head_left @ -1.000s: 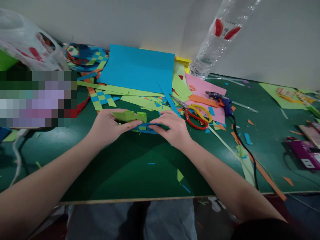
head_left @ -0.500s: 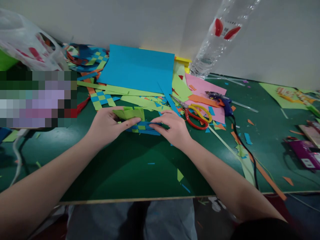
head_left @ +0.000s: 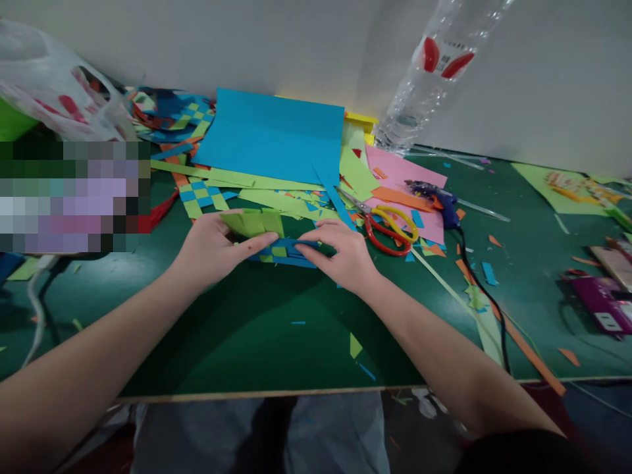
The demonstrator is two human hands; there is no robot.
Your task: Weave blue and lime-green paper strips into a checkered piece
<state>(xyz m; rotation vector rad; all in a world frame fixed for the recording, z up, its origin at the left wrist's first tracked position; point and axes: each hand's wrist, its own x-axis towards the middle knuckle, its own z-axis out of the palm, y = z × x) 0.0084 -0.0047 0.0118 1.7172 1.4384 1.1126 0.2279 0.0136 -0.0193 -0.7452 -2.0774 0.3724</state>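
Woven paper strip (head_left: 279,252), blue and green: held in both hands over the middle of the green worktop (head_left: 276,355), about midway between back and front edges; contact with the surface cannot be told. Left to right: white plastic bag (head_left: 37,72) with red marks, toward the back left; below it a pixelated patch (head_left: 74,197), contents not legible, with a white cable (head_left: 33,309) running from beneath it to the front edge. At the back edge, right of the bag, a heap of cut and woven scraps (head_left: 172,108), then a flat blue sheet (head_left: 276,135) close to the grey wall (head_left: 306,39). Left hand (head_left: 210,249) grasps the strip's left part, thumb on the near side, a green folded flap (head_left: 257,222) rising behind the thumb. Right hand (head_left: 343,253) pinches the strip's blue right end between thumb and fingers. Grey cloth (head_left: 336,434) over the person's legs shows below the front edge. Right of the hands: scissors (head_left: 388,229) with red and yellow handles, a clear bottle (head_left: 409,99) at the back edge, a pink sheet (head_left: 409,168) and a dark blue glue gun (head_left: 447,210), its black cord (head_left: 467,263) trailing to the front edge. Beside the cord an orange strip (head_left: 528,349) overhangs that edge. Far right: pale green sheet (head_left: 536,184) near the back edge, purple box (head_left: 600,303) nearer the front.
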